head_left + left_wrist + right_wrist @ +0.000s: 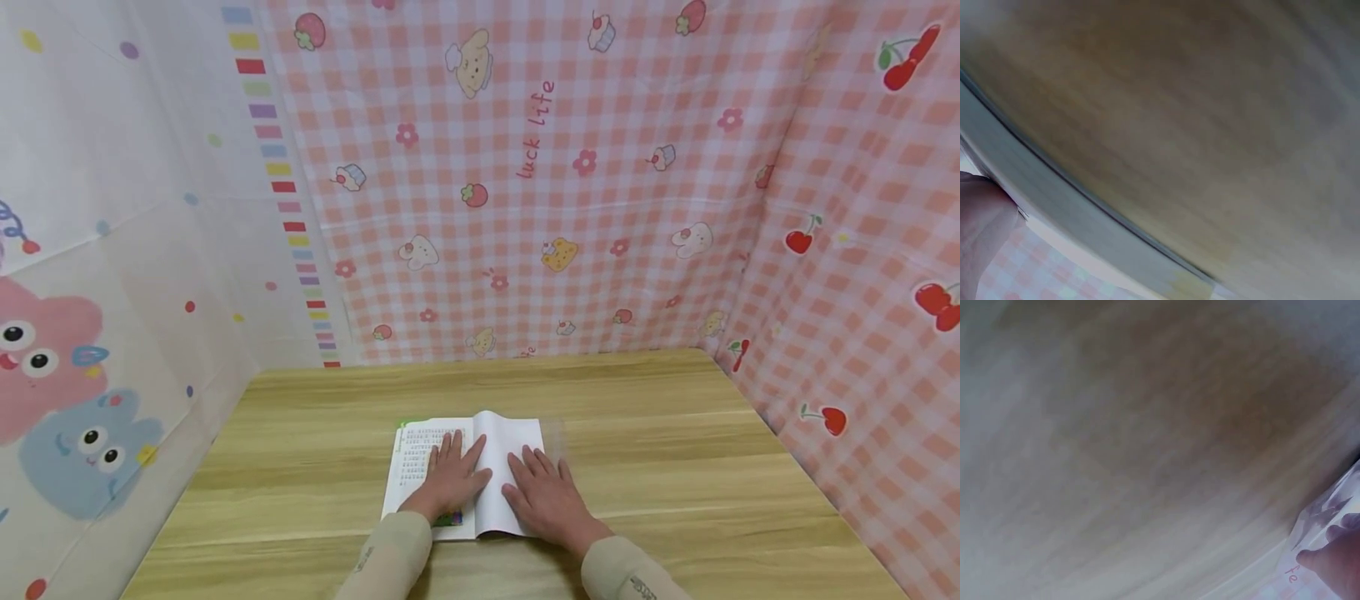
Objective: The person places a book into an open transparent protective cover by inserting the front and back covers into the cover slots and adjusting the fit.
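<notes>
An open book point(493, 504) lies on the wooden table in the head view. Its left page carries printed text point(414, 454) and a colourful picture at the bottom, partly covered. The right page looks blank and bulges near the spine. My left hand point(448, 479) rests on the left page, fingers extended, thumb towards the spine. On the right page lies my right hand point(551, 500), fingers spread and straight. The left wrist view shows the book's thick edge point(1072, 200) beside part of the hand. Clear plastic film point(1311, 528) appears by the fingers in the right wrist view.
The wooden tabletop point(675, 467) extends around the book on all sides. A pink checked cloth point(525, 208) hangs behind the table and along its right side. To the left hangs a white cloth point(187, 267) with cartoon figures.
</notes>
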Tool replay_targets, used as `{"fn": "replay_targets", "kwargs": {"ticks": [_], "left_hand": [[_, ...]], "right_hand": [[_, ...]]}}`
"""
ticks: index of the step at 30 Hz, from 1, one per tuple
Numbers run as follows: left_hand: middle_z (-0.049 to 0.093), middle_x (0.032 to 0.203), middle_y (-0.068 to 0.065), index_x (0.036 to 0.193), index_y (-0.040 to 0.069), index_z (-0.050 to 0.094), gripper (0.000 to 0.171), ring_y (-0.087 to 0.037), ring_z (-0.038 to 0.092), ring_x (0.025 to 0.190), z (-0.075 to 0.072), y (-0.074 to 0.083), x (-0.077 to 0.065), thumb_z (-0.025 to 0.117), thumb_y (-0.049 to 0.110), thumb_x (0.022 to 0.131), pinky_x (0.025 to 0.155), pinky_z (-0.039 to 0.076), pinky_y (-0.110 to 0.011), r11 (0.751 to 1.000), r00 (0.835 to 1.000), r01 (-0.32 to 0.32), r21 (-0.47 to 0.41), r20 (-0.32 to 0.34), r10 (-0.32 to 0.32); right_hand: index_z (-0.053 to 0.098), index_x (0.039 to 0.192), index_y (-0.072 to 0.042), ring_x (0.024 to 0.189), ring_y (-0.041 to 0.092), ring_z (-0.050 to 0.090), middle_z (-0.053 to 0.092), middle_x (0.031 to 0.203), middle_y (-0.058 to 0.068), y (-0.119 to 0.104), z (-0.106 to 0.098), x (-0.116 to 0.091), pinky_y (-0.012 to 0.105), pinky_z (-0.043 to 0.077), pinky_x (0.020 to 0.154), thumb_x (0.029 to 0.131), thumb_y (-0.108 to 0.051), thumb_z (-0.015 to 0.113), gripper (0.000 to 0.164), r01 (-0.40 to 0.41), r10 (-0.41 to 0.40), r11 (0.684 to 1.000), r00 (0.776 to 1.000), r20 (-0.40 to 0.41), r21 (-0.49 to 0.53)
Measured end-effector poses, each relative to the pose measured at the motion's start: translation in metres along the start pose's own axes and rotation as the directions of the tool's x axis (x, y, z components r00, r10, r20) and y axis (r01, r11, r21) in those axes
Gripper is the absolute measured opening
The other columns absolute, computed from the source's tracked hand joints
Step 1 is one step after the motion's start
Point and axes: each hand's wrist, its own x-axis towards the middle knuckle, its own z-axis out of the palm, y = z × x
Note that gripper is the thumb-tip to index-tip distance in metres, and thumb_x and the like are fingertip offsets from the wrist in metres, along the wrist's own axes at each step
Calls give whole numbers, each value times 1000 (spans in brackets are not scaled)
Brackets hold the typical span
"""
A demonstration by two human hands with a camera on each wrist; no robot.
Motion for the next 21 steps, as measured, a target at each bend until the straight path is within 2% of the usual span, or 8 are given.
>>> {"fn": "replay_targets", "kwargs": {"ticks": [7, 10, 12, 17, 21], "left_hand": [[15, 154, -33, 148, 13, 36, 64, -46, 4, 140, 13, -5, 1, 43, 47, 96, 111, 6, -66, 985, 999, -33, 167, -36, 39], [15, 154, -32, 148, 14, 36, 64, -46, 4, 140, 12, -3, 0, 43, 49, 95, 110, 5, -67, 979, 999, -27, 200, -34, 35], [13, 155, -32, 149, 13, 35, 64, -46, 2, 140, 9, -2, 1, 42, 47, 96, 110, 4, -67, 983, 1000, -15, 181, -13, 18], [8, 156, -30, 150, 6, 28, 64, -44, -1, 141, -1, 0, 4, 42, 36, 96, 112, -1, -65, 997, 997, 24, 67, 68, -29], [9, 156, -31, 150, 6, 30, 68, -44, -1, 141, -4, 0, 3, 47, 39, 93, 112, 1, -65, 996, 995, 17, 83, 96, -25]], "right_hand": [[46, 141, -5, 134, 40, 31, 40, 148, 23, 3, 4, 0, 70, 25, 102, 99, -43, 41, 57, 23, -22, 1000, 999, 42, -18], [46, 142, -6, 135, 39, 29, 38, 149, 22, 5, 7, 0, 70, 24, 103, 97, -45, 43, 59, 36, -33, 998, 998, 57, -60], [46, 141, -6, 135, 39, 29, 38, 149, 22, 7, 9, 0, 70, 25, 103, 97, -46, 43, 60, 51, -46, 996, 997, 58, -80], [45, 141, -5, 134, 40, 30, 39, 148, 23, 7, 7, -1, 70, 26, 101, 97, -47, 42, 61, 64, -60, 995, 997, 57, -74], [46, 141, -4, 134, 40, 30, 39, 148, 23, 5, 5, -2, 70, 24, 103, 97, -45, 44, 60, 57, -52, 995, 997, 57, -78]]}}
